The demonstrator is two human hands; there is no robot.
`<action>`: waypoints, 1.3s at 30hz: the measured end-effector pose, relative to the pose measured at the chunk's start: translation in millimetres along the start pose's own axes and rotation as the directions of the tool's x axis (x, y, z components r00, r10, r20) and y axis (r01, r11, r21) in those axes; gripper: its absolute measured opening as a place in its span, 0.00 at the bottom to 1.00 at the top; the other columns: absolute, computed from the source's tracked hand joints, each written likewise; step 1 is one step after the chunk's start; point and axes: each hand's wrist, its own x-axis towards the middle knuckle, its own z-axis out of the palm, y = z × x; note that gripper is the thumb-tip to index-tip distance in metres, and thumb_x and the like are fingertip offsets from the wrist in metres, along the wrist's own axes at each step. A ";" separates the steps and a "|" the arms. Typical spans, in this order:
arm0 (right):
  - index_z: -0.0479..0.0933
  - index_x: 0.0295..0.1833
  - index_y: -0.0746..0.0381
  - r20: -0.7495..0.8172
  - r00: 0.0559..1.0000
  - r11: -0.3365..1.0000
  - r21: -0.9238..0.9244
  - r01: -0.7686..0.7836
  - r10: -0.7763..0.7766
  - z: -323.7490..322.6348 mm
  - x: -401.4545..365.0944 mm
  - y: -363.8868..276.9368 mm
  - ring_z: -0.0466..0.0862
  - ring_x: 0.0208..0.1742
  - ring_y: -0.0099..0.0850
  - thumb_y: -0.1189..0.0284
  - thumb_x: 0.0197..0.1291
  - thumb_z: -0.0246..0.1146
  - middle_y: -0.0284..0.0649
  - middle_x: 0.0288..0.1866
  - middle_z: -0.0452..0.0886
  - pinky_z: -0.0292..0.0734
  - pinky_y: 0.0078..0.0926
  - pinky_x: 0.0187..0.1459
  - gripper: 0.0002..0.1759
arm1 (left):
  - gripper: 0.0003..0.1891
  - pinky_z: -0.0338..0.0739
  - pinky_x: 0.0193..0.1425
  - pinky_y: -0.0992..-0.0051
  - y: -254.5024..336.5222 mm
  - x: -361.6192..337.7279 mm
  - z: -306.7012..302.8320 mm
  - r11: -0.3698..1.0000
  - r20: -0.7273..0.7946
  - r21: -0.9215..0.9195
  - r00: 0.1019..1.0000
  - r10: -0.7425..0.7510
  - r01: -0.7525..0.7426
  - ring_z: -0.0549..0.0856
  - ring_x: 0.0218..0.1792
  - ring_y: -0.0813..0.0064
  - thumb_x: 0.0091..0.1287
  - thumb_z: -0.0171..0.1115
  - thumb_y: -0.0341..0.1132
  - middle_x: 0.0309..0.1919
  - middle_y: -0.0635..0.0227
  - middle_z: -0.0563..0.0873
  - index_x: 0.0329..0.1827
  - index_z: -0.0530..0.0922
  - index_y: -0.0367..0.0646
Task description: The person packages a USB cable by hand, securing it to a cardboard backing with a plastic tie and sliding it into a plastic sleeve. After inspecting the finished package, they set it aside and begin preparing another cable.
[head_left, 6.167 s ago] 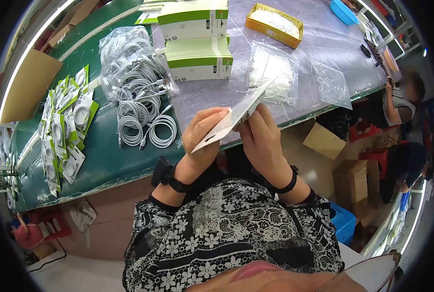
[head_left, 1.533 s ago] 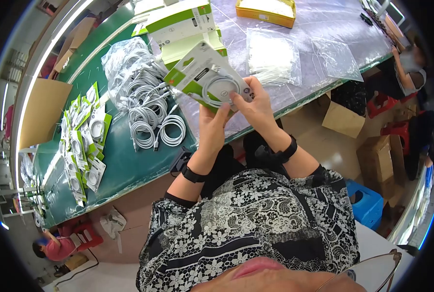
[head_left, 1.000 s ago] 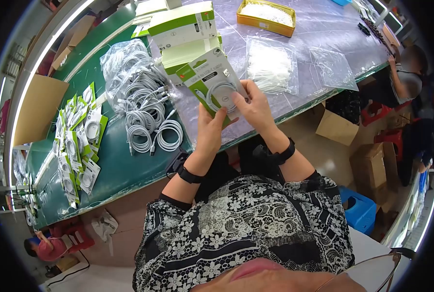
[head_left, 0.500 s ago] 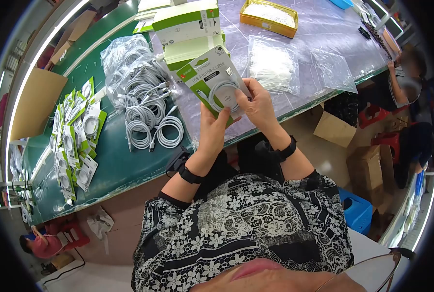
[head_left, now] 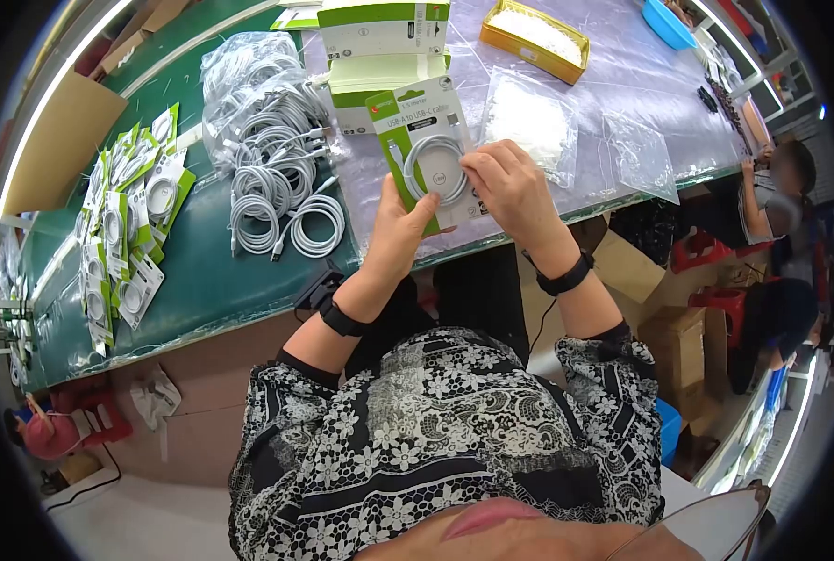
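Note:
My left hand (head_left: 397, 231) grips the lower left edge of a green and white cable card (head_left: 415, 106), its thumb on the front. The card is held tilted and reads "USB-A to USB-C cable". A coiled pale grey cable (head_left: 415, 165) lies against its front. At the card's right edge, my right hand (head_left: 518, 191) has thumb and fingertips pinched together; what they hold, if anything, is too small to make out. Just behind the card stands a stack of similar cards (head_left: 384, 82).
Loose coiled cables (head_left: 314, 229) and finished carded cables (head_left: 118, 229) lie to the left. Behind my right hand are a bag of thin white strips (head_left: 529, 117), a clear bag (head_left: 641, 154) and a yellow tin (head_left: 536, 42). A person (head_left: 774, 187) sits at the right.
My right hand has moved off the card's front to its right edge, fingers now pinched. The card is more upright in my left hand. The camera view has shifted slightly.

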 end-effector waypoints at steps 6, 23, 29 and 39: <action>0.77 0.36 0.59 0.050 0.980 0.981 -0.007 0.193 -0.192 7.6 10.4 -17.7 0.80 0.38 0.34 0.76 0.49 0.66 0.37 0.35 0.80 0.72 0.32 0.44 0.07 | 0.17 0.82 0.42 0.73 -26.4 5.1 -4.4 0.981 -0.005 0.180 0.997 0.075 -0.073 0.82 0.43 0.72 0.66 0.58 0.26 0.46 0.61 0.77 0.55 0.64 0.37; 0.74 0.38 0.62 0.099 0.943 0.946 0.101 0.308 -0.317 9.6 17.0 -18.0 0.79 0.38 0.36 0.79 0.50 0.65 0.39 0.34 0.79 0.72 0.34 0.46 0.09 | 0.15 0.77 0.37 0.74 -30.8 -0.1 -6.9 0.935 -0.010 0.294 0.978 0.208 -0.196 0.80 0.37 0.74 0.63 0.59 0.25 0.37 0.62 0.78 0.51 0.66 0.37; 0.73 0.38 0.62 0.111 0.957 0.963 0.061 0.264 -0.269 11.2 16.3 -20.8 0.79 0.39 0.37 0.79 0.50 0.65 0.39 0.35 0.79 0.72 0.34 0.47 0.09 | 0.15 0.76 0.36 0.74 -30.0 -0.7 -5.7 0.902 0.003 0.345 0.961 0.276 -0.260 0.80 0.37 0.75 0.63 0.59 0.25 0.37 0.63 0.78 0.51 0.66 0.37; 0.75 0.49 0.63 -0.068 0.969 0.955 0.199 -0.220 0.238 -18.5 17.0 -1.1 0.80 0.43 0.34 0.80 0.56 0.64 0.39 0.43 0.78 0.75 0.28 0.48 0.14 | 0.22 0.80 0.49 0.72 -2.4 -2.4 -6.2 0.998 0.024 -0.026 0.998 0.054 -0.053 0.81 0.49 0.73 0.64 0.59 0.25 0.50 0.61 0.79 0.61 0.65 0.41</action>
